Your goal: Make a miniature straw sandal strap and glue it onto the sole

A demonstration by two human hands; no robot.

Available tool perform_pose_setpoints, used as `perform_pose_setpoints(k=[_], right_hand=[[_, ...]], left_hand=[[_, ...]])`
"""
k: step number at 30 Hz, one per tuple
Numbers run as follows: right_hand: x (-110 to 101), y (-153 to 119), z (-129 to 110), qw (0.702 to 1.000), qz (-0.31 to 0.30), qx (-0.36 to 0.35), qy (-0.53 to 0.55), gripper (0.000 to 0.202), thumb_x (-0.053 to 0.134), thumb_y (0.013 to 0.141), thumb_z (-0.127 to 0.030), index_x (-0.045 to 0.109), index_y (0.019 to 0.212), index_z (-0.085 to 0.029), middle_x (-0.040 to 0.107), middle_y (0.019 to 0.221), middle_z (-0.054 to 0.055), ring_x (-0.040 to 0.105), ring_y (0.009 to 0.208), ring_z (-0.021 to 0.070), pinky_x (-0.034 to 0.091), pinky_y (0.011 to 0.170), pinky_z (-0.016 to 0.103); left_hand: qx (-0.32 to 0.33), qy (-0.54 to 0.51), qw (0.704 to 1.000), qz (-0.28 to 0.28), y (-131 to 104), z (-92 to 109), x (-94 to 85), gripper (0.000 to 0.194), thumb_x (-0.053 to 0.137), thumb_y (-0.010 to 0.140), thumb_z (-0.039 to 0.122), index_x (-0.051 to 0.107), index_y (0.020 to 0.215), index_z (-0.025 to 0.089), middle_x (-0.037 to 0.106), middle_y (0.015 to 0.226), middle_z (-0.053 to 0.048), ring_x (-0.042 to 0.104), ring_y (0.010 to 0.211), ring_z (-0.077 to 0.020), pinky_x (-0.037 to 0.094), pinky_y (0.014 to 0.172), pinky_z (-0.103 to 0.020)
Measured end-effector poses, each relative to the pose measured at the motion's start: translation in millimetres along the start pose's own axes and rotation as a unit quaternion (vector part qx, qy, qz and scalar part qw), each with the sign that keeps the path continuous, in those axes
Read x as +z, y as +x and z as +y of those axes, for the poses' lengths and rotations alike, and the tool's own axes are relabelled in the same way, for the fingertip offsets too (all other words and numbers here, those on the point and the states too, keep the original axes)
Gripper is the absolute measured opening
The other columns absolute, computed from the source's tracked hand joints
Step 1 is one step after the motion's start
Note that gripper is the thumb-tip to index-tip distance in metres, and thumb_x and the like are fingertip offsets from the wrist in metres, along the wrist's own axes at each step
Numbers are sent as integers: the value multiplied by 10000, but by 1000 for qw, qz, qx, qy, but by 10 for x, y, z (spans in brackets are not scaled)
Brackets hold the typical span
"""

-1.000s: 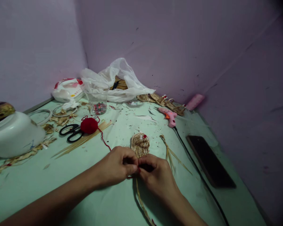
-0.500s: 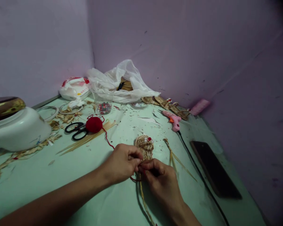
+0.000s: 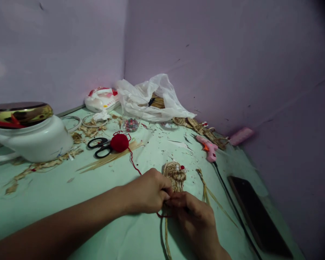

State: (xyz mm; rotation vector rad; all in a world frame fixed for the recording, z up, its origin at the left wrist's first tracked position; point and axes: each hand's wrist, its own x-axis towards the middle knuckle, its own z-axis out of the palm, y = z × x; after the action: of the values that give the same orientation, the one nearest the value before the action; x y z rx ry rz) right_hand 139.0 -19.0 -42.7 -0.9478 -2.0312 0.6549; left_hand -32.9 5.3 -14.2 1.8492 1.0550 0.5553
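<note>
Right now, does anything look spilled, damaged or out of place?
Dried fibre scraps lie strewn beside the white pot, like uncleared litter, and the green tabletop has a ragged, dark-edged patch left of the pink glue gun, possibly peeling.

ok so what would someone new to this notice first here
Probably the bright red yarn ball left of centre, next to the black-handled scissors. Then the left hand and right hand, meeting at the near end of a straw-coloured woven piece. The pink glue gun also stands out, farther back on the right.
</note>
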Motion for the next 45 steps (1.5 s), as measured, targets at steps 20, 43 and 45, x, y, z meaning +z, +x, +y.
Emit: perform_pose_setpoints(k=[20, 43, 45], right_hand=[[-45, 79, -58, 999, -26, 23, 27, 169, 525, 709, -45, 603, 661, -187, 684, 710, 28, 641, 604, 126, 494, 533, 189], [-11, 99, -76, 972, -14, 184, 146, 101, 581, 689, -130, 537, 607, -169, 655, 720, 57, 611, 663, 154, 475, 593, 236], [-4, 114, -64, 951, -1, 237, 199, 118, 618, 676, -167, 528, 599, -168, 644, 675, 46, 599, 640, 148, 468, 587, 234]], left_hand=[[-31, 3, 1000, -3, -7, 22, -2, 144, 413, 682, 100, 538, 643, 159, 550, 567, 10, 471, 546, -102, 291, 446, -191], [-50, 63, 997, -7, 59, 42, 13, 105, 410, 656, 93, 425, 603, 182, 504, 573, 3, 433, 545, -115, 283, 475, -215], [-43, 62, 997, -2, 60, 45, 11, 103, 414, 660, 98, 420, 596, 179, 500, 571, 5, 425, 543, -111, 282, 479, -217]])
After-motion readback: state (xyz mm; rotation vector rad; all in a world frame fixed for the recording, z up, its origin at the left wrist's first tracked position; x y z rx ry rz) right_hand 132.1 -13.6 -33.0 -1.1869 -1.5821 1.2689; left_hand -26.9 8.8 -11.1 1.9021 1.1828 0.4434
